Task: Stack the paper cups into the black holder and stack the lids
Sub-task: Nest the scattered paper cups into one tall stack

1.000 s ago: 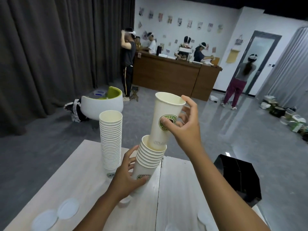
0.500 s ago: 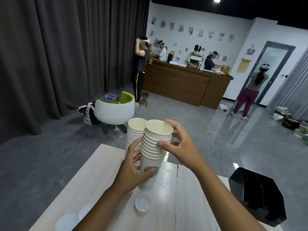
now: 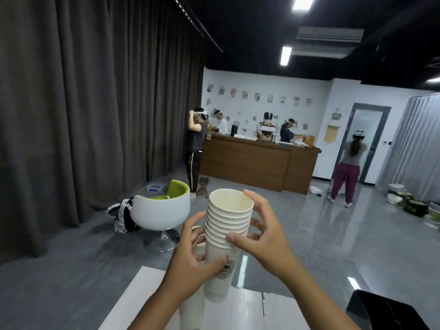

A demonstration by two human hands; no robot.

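Left hand point(image 3: 190, 263) was wrapped around the lower body of the nested cup stack point(image 3: 226, 236), thumb across the front near the logo, carrying the weight. Right hand point(image 3: 259, 232) cupped the rim section from the right: thumb tip pressed on the lower rims, fingers curled round the far side up to the top rim. Judgement: the two-point hold kept the nested cups aligned and seated so none tilted or slid out during transfer. Stack was off the table point(image 3: 238, 310), upright with a slight lean, bottom edge just above the tabletop. A second cup stack point(image 3: 191, 310) sat behind the left hand, mostly hidden; only a few rims and a low section showed. The black holder point(image 3: 390, 313) was at the lower right corner, well apart from the held stack, partly cut off by the frame edge. No lids visible in this view. Stage looked like stack assembled, not yet in the holder. Next move would need a carry rightward while keeping the column straight; the risk was the upper cups shifting if the right hand let go early.
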